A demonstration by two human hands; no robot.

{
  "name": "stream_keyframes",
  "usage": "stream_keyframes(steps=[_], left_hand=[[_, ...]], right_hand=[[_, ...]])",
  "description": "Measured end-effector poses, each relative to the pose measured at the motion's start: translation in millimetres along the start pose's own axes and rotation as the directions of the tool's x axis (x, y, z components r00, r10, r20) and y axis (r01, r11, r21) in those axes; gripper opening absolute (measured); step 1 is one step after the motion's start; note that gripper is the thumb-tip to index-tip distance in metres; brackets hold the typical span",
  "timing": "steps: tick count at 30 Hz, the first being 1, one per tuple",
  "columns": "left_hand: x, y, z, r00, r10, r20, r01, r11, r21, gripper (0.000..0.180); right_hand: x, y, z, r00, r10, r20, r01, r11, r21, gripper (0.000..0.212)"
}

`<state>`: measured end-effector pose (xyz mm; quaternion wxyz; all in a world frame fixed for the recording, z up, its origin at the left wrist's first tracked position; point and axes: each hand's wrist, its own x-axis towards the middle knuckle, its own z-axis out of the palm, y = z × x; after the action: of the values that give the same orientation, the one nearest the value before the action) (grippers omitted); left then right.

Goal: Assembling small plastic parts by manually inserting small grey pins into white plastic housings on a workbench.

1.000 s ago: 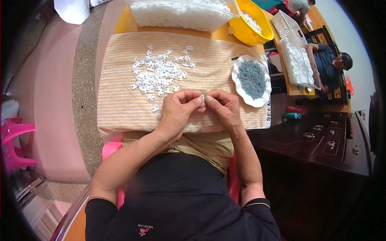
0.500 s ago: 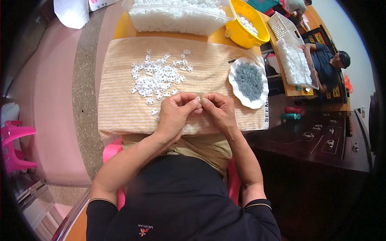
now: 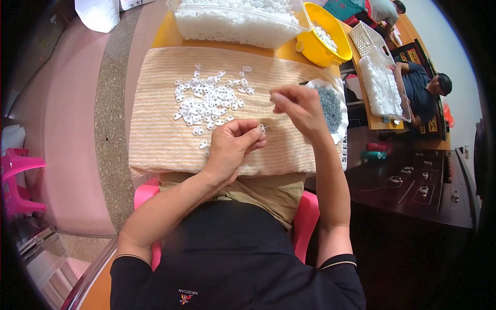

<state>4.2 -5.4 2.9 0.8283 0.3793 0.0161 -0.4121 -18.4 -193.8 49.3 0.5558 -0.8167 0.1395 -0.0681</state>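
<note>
Over the near part of a striped towel, my left hand pinches a small white plastic piece between thumb and fingertips. My right hand is raised to its right, apart from it, with fingers curled together. Motion blurs it slightly, and whatever it may hold cannot be made out. Past my left hand lies a loose pile of small white two-holed plastic pieces. A white scalloped plate with many small grey-blue pieces stands at the right, partly hidden by my right hand and wrist.
At the table's far side stand a clear bin full of white pieces and a yellow basin with more. The striped towel covers the near table. To the right are a dark cabinet and a person beside another filled bin.
My right hand has come away from my left, moving up and to the right. My left hand keeps the white piece pinched. The view has shifted slightly.
</note>
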Motion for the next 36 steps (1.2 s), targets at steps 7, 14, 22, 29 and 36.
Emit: stream_keyframes(steps=[7,14,22,29,36], left_hand=[[5,-1,-4,1.0,-0.017,0.01,0.018,1.0,-0.022,0.013],[6,4,-4,1.0,-0.015,-0.006,0.015,1.0,-0.025,0.013],[7,1,-4,1.0,-0.023,-0.003,0.023,0.999,-0.031,0.012],[5,3,-4,1.0,-0.017,-0.001,0.017,0.999,-0.036,0.013],[5,1,-3,1.0,0.003,-0.022,-0.004,0.999,-0.032,0.012]], right_hand=[[75,30,13,0.948,-0.316,0.044,0.279,0.754,-0.595,0.018],[89,24,29,0.959,-0.27,0.081,0.247,0.669,-0.701,0.02],[84,29,26,0.942,-0.325,0.081,0.284,0.647,-0.708,0.018],[57,35,19,0.923,-0.384,0.031,0.29,0.638,-0.713,0.014],[48,31,15,0.928,-0.346,0.136,0.302,0.49,-0.818,0.014]])
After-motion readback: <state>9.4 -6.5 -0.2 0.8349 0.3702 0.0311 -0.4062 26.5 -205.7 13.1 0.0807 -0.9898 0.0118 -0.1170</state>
